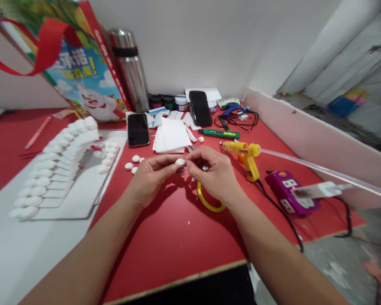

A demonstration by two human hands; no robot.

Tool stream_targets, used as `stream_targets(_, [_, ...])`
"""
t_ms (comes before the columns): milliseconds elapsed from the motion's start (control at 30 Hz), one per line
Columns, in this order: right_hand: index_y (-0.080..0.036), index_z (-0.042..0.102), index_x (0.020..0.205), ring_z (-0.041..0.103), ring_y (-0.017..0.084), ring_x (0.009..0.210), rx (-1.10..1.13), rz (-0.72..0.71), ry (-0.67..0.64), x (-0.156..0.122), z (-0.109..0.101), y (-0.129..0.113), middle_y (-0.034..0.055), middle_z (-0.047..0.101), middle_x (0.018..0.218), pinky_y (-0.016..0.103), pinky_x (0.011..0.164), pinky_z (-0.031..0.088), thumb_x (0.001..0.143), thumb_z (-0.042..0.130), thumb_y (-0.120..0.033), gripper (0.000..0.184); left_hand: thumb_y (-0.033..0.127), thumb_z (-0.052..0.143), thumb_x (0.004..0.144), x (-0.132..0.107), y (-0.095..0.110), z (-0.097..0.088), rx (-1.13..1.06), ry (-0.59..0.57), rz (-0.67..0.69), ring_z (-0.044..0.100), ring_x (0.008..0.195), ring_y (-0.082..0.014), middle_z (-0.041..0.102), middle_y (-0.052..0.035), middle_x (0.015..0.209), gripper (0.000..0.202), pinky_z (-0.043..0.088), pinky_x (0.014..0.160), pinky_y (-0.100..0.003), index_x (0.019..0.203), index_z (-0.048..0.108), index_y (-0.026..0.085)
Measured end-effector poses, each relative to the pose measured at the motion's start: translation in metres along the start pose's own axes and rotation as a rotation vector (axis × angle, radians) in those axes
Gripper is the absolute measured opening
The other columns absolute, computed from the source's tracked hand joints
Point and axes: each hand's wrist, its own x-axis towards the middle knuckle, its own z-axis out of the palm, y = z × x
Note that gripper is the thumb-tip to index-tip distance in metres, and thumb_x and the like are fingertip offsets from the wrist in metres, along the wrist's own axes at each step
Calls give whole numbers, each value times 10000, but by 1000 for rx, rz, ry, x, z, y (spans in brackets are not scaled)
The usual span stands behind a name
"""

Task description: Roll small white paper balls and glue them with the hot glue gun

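Fingers (173, 166) of left hand (152, 176) and right hand (214, 173) pinch a ball (180, 161) at frame centre above the table (178, 237). At left, a model (81, 190) already carries rows of balls (41, 183); few loose balls (129, 166) remain.

We see through one camera worn on the head, looking forward and down at the red surface (178, 237). It sits close: our left hand (152, 176) and right hand (214, 173) meet mid-frame. It faces the white wall (193, 51); floor (336, 271) shows low at right.
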Motion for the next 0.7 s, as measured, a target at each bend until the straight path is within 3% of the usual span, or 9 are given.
stream_targets(267, [-182, 675, 787, 512, 92, 590, -43, -17, -9, 0, 0, 0, -3, 645, 723, 237, 560, 417, 870, 634, -191, 93, 270, 895, 757, 0, -2, -2, 26, -11, 8, 724, 839, -173, 799, -87, 985, 271, 584, 834, -316, 1002, 832, 172])
stream_targets(400, [-185, 670, 773, 540, 94, 563, 53, 107, -8, 0, 0, 0, -7, 666, 693, 238, 547, 442, 843, 662, -222, 79, 277, 899, 744, -1, -1, -2, 23, -7, -3, 721, 807, -177, 795, -87, 942, 265, 591, 764, -308, 979, 835, 172])
stream_targets(500, [-187, 669, 772, 600, 114, 600, 166, 203, -8, 1, 0, 0, -2, 691, 696, 246, 575, 487, 815, 679, -230, 62, 259, 903, 732, -1, -1, -2, 22, -1, 18, 724, 836, -170, 797, -93, 1018, 258, 591, 798, -299, 967, 838, 174])
stream_targets(700, [-185, 670, 765, 636, 119, 622, 269, 232, -5, 2, 1, -3, 0, 707, 704, 247, 591, 520, 792, 694, -230, 58, 232, 920, 703, 0, 0, 1, -33, 6, 25, 723, 831, -138, 806, -81, 1020, 248, 581, 852, -263, 931, 844, 168])
